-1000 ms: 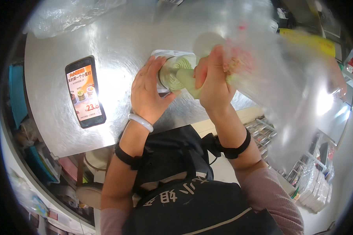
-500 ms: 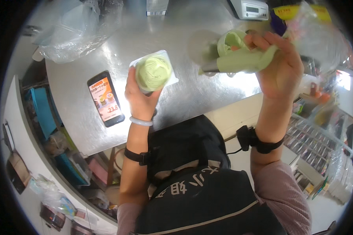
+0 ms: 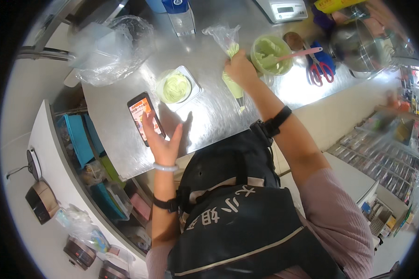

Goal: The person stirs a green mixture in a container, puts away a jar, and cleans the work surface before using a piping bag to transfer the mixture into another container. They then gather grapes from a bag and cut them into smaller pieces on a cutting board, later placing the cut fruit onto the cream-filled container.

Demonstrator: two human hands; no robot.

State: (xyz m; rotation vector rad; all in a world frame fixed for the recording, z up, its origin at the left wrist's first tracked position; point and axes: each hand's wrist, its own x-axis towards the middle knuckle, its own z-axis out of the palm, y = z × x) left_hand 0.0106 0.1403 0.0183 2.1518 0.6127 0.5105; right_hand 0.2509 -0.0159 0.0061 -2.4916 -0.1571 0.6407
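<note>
My left hand [image 3: 162, 145] has its fingers spread, with the index finger over the screen of a black phone [image 3: 139, 117] on the metal table; whether it touches the glass I cannot tell. Beyond it, a clear cup of swirled pale green cream [image 3: 176, 88] stands on a small white square base [image 3: 194, 81]. In my right hand [image 3: 241, 69] is a piping bag [image 3: 233, 88] of green cream, gripped around its middle. Its clear twisted end points away from me and its tip toward me. To its right sits a bowl of green cream [image 3: 271, 52] with a pink-handled spatula [image 3: 305, 52].
Red-handled scissors [image 3: 320, 74] lie right of the bowl. A digital scale [image 3: 284, 10], a carton [image 3: 180, 19] and a steel bowl [image 3: 356, 44] stand farther back. Crumpled clear plastic [image 3: 114, 51] covers the far left. The metal table's edge [image 3: 214, 142] runs before me.
My left hand has let go of the cream cup and moved back to the phone. My right hand has come left and down with the piping bag, away from the bowl.
</note>
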